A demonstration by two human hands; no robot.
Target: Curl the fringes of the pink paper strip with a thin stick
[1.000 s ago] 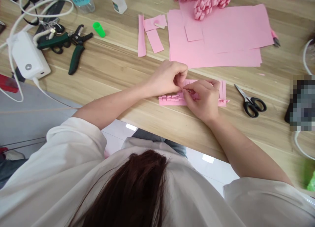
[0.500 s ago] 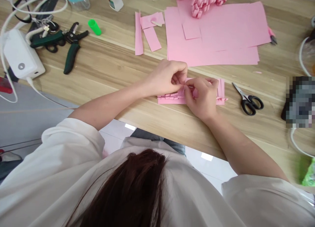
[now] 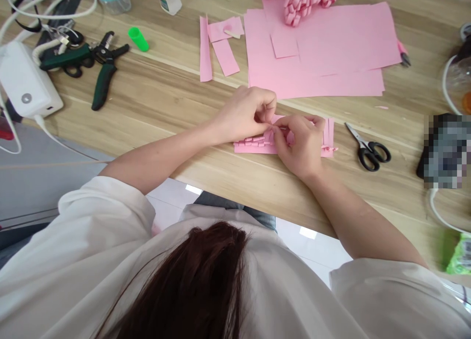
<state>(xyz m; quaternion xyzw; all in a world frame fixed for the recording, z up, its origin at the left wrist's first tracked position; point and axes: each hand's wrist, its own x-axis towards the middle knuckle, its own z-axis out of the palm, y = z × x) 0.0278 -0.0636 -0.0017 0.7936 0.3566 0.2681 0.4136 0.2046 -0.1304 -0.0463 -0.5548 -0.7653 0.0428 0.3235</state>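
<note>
My left hand (image 3: 253, 112) and my right hand (image 3: 300, 142) meet fingertip to fingertip, both closed in a pinch. Between them is a small bit of pink paper strip, mostly covered by the fingers. Below lies a pink paper piece (image 3: 253, 150) on the wooden table, partly hidden under my right hand. Small folded paper loops (image 3: 253, 142) sit in a row on its left part, and narrow cut strips (image 3: 328, 129) show at its right end. To the right of my right hand are scissors (image 3: 370, 147) with black handles, lying partly open.
Large pink sheets (image 3: 331, 44) lie beyond my hands, with curled pink paper clusters (image 3: 303, 3) on top. Loose paper pieces (image 3: 225, 57) are left of them. Green-handled wire strippers (image 3: 103, 79), a green cap (image 3: 139, 39) and a white power adapter (image 3: 31, 81) with cables are at left.
The whole view has shifted slightly, so things on the table appear a little further left. Both hands keep their pinch over the pink paper, with barely any finger movement.
</note>
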